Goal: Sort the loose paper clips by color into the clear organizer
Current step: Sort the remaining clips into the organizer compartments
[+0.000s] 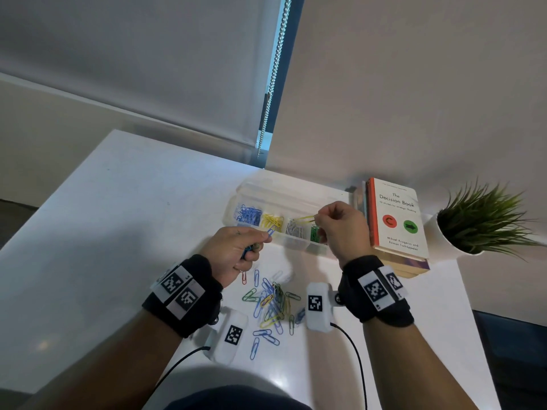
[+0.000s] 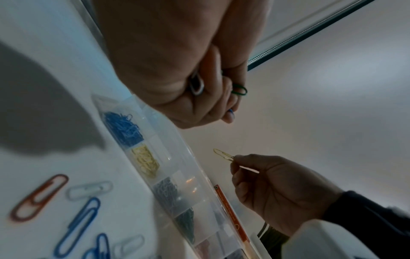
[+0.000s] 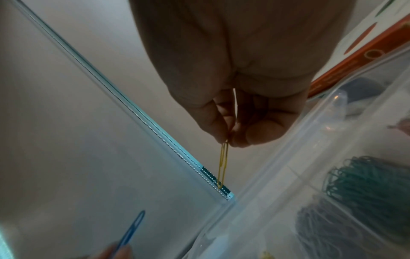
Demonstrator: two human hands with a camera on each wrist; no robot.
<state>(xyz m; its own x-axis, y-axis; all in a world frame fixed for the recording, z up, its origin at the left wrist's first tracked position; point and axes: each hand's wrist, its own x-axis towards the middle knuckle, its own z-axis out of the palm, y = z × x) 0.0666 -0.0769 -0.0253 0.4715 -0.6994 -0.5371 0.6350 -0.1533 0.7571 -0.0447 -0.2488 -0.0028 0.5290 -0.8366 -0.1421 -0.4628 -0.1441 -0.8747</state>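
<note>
The clear organizer (image 1: 236, 216) lies at the back of the white table, with blue, yellow, white and green clips in separate compartments. My right hand (image 1: 318, 218) pinches a yellow clip (image 1: 305, 218) above the white and green compartments; the same yellow clip (image 3: 223, 168) hangs from the fingertips in the right wrist view. My left hand (image 1: 266, 238) pinches a blue clip (image 1: 270, 231) by the organizer's front wall and holds more clips (image 2: 239, 90) in the curled fingers. Loose mixed clips (image 1: 272, 303) lie in a pile between my wrists.
A stack of books (image 1: 396, 220) lies right of the organizer, with a potted plant (image 1: 485, 223) beyond it. The organizer's open lid (image 1: 281, 187) lies flat behind it. A wall and a blind with a bead chain (image 1: 273, 75) stand at the table's far edge.
</note>
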